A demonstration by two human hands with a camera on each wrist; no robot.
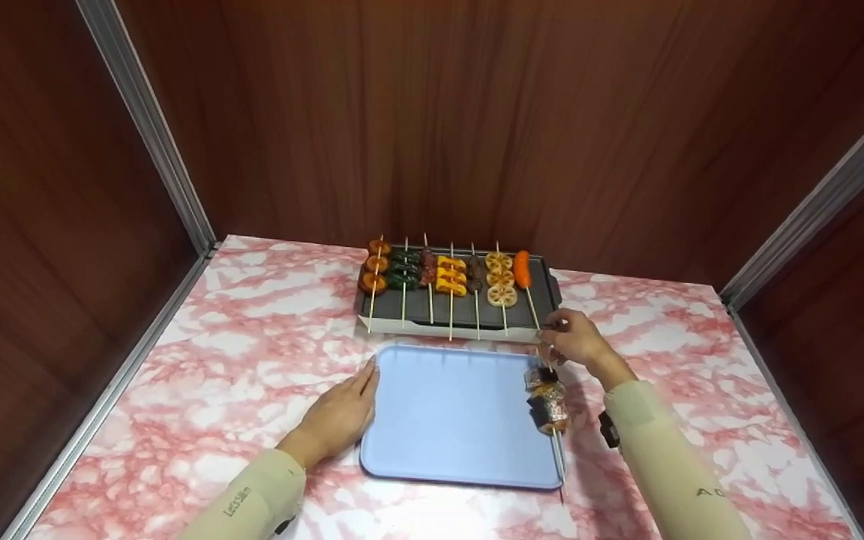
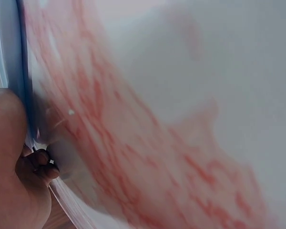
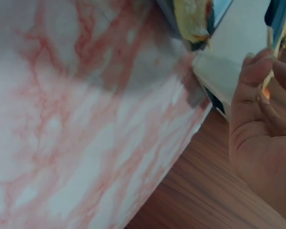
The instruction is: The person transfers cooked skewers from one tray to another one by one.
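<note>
While the left hand (image 1: 338, 414) lies straight-fingered against the blue tray (image 1: 454, 420), the nearer right hand (image 1: 578, 341) pinches the stick end of the sausage skewer (image 1: 524, 274), which runs away from it across the grill (image 1: 544, 289).

Head view, two pale sleeves with dark lettering. Left sleeve (image 1: 271, 480): small printed words (image 1: 237, 502) below cuff, slanting upward to right; first looks like "Lets", second perhaps "Slim", too small to be sure. Right sleeve (image 1: 664, 461): larger, widely spaced capitals (image 1: 710, 493) well down forearm; first reads "A", second rounded, "C" or "O", cannot tell which.
</note>
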